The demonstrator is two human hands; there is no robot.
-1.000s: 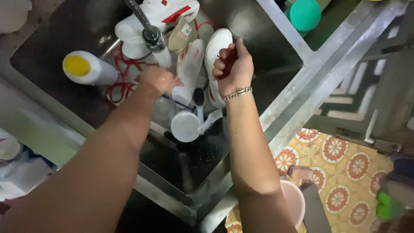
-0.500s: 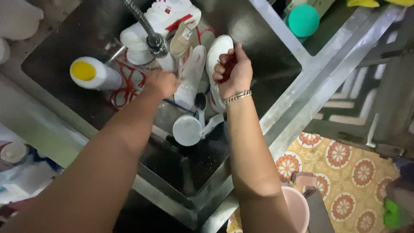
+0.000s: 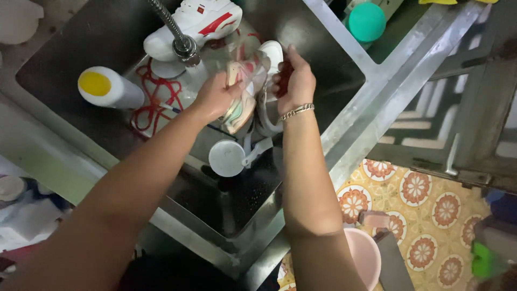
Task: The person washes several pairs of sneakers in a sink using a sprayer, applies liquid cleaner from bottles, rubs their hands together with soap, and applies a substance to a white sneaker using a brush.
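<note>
Step in hand: a shoe (image 3: pixel 240 102) is being scrubbed over the sink (image 3: pixel 301 27), by the look of it.
Left hand (image 3: pixel 215 97): closed on the shoe, which is held tilted, sole toward the camera.
Right hand (image 3: pixel 293 81): clamped on a dark red scrubber (image 3: pixel 284 75), pressed close beside the shoe.
Shoe's place: above the sink basin, just below the tap (image 3: pixel 183 43), between both hands.
Nearby: a second white shoe (image 3: pixel 196 21) behind the tap, red laces (image 3: pixel 156 99), a bottle with a yellow cap (image 3: pixel 107 89), a round white dipper (image 3: pixel 229 157).
Next move: firm grip and short strokes are probably called for, the shoe being turned to reach unwashed parts.
</note>
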